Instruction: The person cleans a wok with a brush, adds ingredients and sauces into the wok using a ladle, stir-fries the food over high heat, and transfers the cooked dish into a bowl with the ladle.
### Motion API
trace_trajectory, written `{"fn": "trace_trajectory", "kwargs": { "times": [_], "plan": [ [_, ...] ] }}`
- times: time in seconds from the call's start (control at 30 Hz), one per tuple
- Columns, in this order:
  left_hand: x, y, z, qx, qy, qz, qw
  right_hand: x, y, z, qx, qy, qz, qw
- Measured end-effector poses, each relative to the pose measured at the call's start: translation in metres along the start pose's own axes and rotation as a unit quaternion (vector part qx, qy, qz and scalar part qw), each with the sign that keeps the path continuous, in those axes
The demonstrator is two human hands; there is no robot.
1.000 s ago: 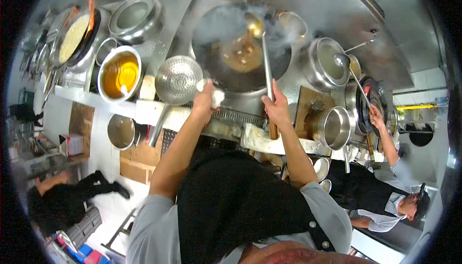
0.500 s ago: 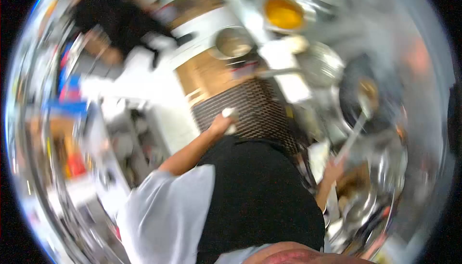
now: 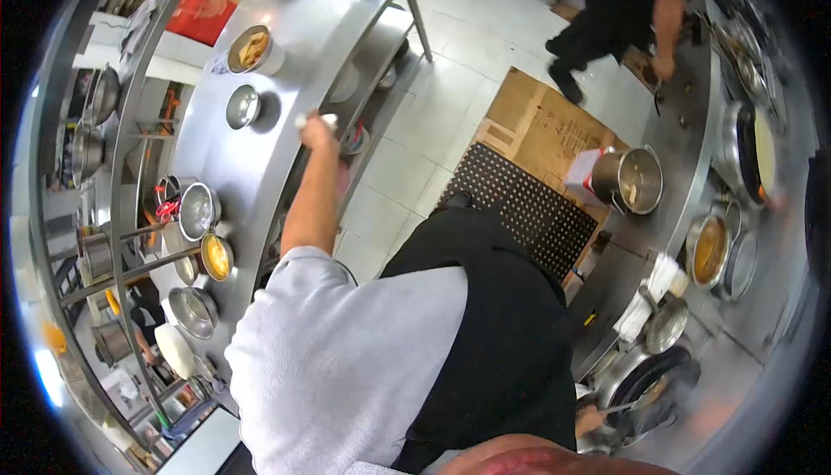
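Note:
My left hand (image 3: 318, 133) is stretched out at the edge of the steel table (image 3: 294, 86), closed around a small crumpled white cloth (image 3: 305, 119). A bare metal bowl (image 3: 243, 106) sits on the table just beyond it. Farther along stands a tub with yellowish food (image 3: 251, 49). Low on the right, my right hand (image 3: 590, 420) grips the handle of a long ladle (image 3: 618, 407). The ladle's far end lies in a dark, steaming wok (image 3: 653, 393) with some brownish food, and its head is hard to make out.
Several bowls, one holding yellow food (image 3: 216, 257), line the table's near side. A black perforated mat (image 3: 519, 207) and cardboard (image 3: 541, 125) cover the floor. A large pot (image 3: 639, 181), a strainer (image 3: 666, 324) and a brown-filled pan (image 3: 708, 250) stand right. A co-worker (image 3: 610, 21) is ahead.
My view has swung left, bringing the steel table in. My left hand, still with the white cloth, has moved out to the table's edge. My right hand stays on the ladle.

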State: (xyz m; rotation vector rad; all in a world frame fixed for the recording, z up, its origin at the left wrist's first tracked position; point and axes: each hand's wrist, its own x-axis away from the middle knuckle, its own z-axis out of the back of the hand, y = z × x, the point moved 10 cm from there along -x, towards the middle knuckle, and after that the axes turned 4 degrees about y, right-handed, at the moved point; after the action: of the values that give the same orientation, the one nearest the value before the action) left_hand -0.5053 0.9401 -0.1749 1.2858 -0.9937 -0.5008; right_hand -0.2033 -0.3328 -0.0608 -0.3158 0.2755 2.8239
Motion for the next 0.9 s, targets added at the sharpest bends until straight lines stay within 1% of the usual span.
{"fn": "trace_trajectory", "kwargs": {
  "times": [0.03,0.07,0.1,0.13,0.17,0.2,0.23,0.27,0.3,0.37,0.4,0.47,0.5,0.53,0.57,0.6,0.67,0.7,0.73,0.77,0.8,0.83,0.87,0.9],
  "plan": [
    [0.003,0.051,0.003,0.0,0.003,-0.043,0.999,-0.008,-0.035,0.036,-0.025,-0.013,0.039,0.999],
    [-0.038,0.076,0.011,-0.082,0.087,-0.115,0.986,-0.005,-0.107,0.101,-0.057,-0.026,0.103,0.993],
    [-0.076,0.107,-0.009,0.037,-0.002,-0.198,0.979,0.008,-0.198,0.177,-0.088,-0.042,0.202,0.975],
    [-0.077,0.136,-0.014,-0.007,-0.002,-0.166,0.986,0.03,-0.293,0.259,-0.104,-0.05,0.326,0.938],
    [-0.077,0.151,-0.02,0.033,0.027,-0.043,0.998,0.058,-0.378,0.333,-0.104,-0.056,0.437,0.892],
    [-0.092,0.177,-0.028,-0.026,0.024,-0.1,0.994,0.063,-0.407,0.355,-0.103,-0.057,0.44,0.89],
    [-0.112,0.182,-0.035,-0.026,0.032,-0.059,0.997,0.053,-0.414,0.365,-0.21,-0.107,0.312,0.92],
    [-0.129,0.184,-0.045,-0.025,0.036,-0.019,0.999,0.049,-0.409,0.36,-0.313,-0.153,0.171,0.922],
    [-0.151,0.187,-0.055,-0.024,0.031,-0.02,0.999,0.027,-0.368,0.325,-0.302,-0.132,0.13,0.935],
    [-0.213,0.178,-0.061,-0.138,0.052,-0.051,0.988,-0.013,-0.294,0.264,-0.285,-0.093,0.045,0.953],
    [-0.267,0.164,-0.066,-0.214,0.027,-0.09,0.972,-0.03,-0.254,0.234,-0.245,-0.082,0.011,0.966],
    [-0.357,0.143,-0.077,-0.357,-0.006,-0.178,0.917,-0.047,-0.207,0.185,-0.158,-0.095,-0.028,0.983],
    [-0.374,0.133,-0.069,-0.193,0.009,-0.157,0.968,-0.05,-0.185,0.166,-0.124,-0.103,-0.047,0.986],
    [-0.324,0.157,-0.084,-0.399,-0.026,-0.207,0.893,-0.055,-0.163,0.145,-0.097,-0.111,-0.06,0.987],
    [-0.264,0.185,-0.099,-0.629,-0.028,-0.282,0.724,-0.059,-0.149,0.129,-0.08,-0.117,-0.068,0.988],
    [-0.187,0.22,-0.114,-0.751,-0.017,-0.356,0.555,-0.066,-0.128,0.108,-0.065,-0.127,-0.076,0.987],
    [-0.251,0.189,-0.126,-0.767,-0.032,-0.411,0.492,-0.067,-0.108,0.086,-0.05,-0.146,-0.096,0.983],
    [-0.222,0.196,-0.136,-0.767,-0.038,-0.435,0.47,-0.071,-0.093,0.071,-0.045,-0.159,-0.102,0.981],
    [-0.194,0.206,-0.139,-0.744,-0.044,-0.458,0.484,-0.069,-0.063,0.056,-0.035,-0.169,-0.117,0.978],
    [-0.171,0.21,-0.143,-0.706,-0.054,-0.474,0.524,-0.069,-0.035,0.035,-0.033,-0.179,-0.118,0.976],
    [-0.149,0.219,-0.146,-0.645,-0.069,-0.482,0.589,-0.064,-0.004,0.019,-0.053,-0.178,-0.12,0.975],
    [-0.139,0.217,-0.145,-0.54,-0.096,-0.466,0.695,-0.063,-0.059,0.063,0.003,-0.219,-0.122,0.968],
    [-0.126,0.211,-0.145,-0.409,-0.146,-0.407,0.803,-0.053,-0.12,0.127,-0.203,-0.15,-0.224,0.941],
    [-0.046,0.166,-0.189,-0.269,-0.226,-0.313,0.882,-0.053,-0.003,0.061,0.001,-0.129,-0.188,0.974]
  ]
}}
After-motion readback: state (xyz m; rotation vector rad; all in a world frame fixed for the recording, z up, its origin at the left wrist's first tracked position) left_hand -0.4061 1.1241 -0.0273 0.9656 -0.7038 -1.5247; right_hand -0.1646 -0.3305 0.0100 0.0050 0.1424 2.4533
